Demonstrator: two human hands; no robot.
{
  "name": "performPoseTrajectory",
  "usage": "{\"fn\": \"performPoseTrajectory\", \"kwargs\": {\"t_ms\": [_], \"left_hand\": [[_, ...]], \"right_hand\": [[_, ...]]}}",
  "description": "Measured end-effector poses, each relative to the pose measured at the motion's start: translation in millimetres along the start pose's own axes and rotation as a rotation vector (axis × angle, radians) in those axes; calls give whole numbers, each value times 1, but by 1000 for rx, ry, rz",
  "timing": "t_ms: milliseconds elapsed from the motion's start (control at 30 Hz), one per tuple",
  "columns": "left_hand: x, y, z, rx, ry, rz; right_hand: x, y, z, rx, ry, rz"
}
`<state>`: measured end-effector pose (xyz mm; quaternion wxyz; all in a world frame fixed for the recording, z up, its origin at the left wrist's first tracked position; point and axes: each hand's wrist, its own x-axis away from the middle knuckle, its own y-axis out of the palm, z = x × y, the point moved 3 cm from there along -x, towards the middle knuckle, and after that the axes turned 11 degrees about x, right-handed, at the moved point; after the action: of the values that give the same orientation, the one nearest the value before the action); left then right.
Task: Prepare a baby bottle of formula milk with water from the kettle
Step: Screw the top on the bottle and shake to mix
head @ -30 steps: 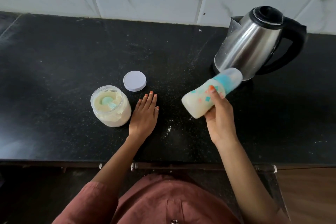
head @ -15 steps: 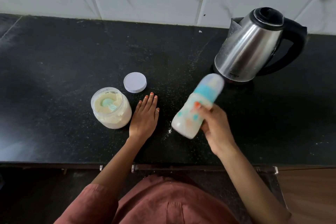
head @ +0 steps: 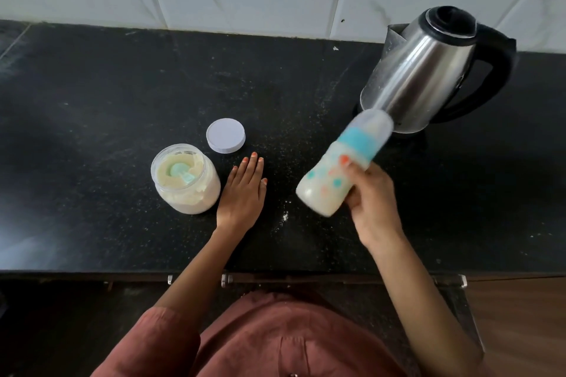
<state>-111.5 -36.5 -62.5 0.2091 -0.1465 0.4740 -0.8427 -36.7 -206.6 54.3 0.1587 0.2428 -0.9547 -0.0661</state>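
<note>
On the black counter, the right hand grips the tilted milky bottle by the kettle at 2 o'clock, the left hand lies flat with fingers open, and a loose cap could leak milk.

right hand grips tilted bottle | left hand flat on counter

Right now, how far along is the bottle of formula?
Nearly done. The capped, patterned baby bottle already holds milky liquid and is tilted in the right hand, apparently for mixing. Left: close the open clear powder jar with the white round lid.
</note>
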Motion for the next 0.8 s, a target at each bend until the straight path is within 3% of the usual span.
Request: {"fn": "performPoseTrajectory", "kwargs": {"t_ms": [100,267,400,467,600,667,800], "left_hand": [[1,0,1,-1,7,11],[0,0,1,-2,-2,-12],[0,0,1,-8,4,1],[0,-1,1,-3,11,10],[1,-1,1,-5,6,-7],[0,0,0,-6,1,-13],[1,0,1,-9,11,14]], "right_hand": [[-8,-5,-5,-206,-7,95],[4,1,2,274,15,-215],[-15,-13,-11,-153,-6,36],[-15,-14,-6,-231,4,135],[7,0,13,101,81,-134],[5,-5,11,188,47,-134],[-12,-13,-3,-247,33,115]]}}
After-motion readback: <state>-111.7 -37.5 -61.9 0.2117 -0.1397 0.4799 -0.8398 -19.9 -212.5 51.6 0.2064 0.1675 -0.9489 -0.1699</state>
